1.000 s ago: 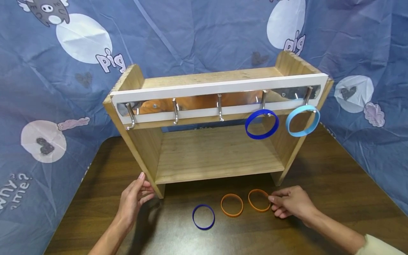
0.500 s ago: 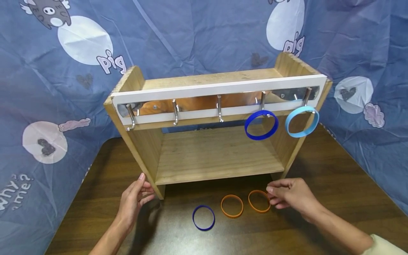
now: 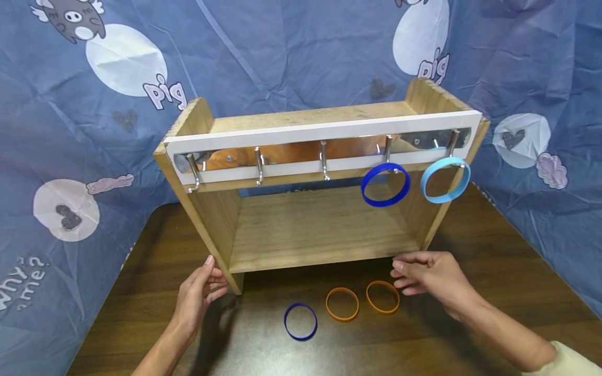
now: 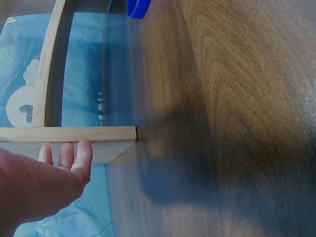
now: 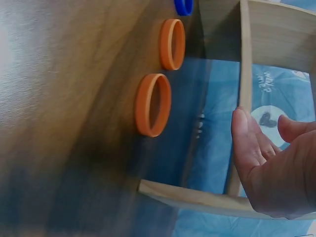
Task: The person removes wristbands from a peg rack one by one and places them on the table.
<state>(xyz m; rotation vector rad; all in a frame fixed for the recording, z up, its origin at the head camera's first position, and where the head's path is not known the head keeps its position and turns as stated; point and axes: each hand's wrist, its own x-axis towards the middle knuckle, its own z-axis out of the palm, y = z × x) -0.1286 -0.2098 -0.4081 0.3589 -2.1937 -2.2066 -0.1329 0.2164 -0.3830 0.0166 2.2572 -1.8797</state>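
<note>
A wooden shelf stands tilted in the head view, with a row of metal hooks along its white front rail. My left hand touches the outer face of its left side panel near the bottom, fingers fairly straight. My right hand is beside the lower right corner with loosely bent fingers and nothing in them. On the table below lie two orange wristbands, the right one nearest that hand and the left one beside it. Farther left lies a dark blue wristband.
A blue wristband hangs from the second hook from the right, a light blue wristband from the rightmost. The other hooks hold nothing. Behind the dark wooden table hangs a patterned blue cloth.
My right hand has left the right orange wristband and moved up toward the shelf's lower right corner. The left hand stays on the side panel; the wristbands lie where they were.
</note>
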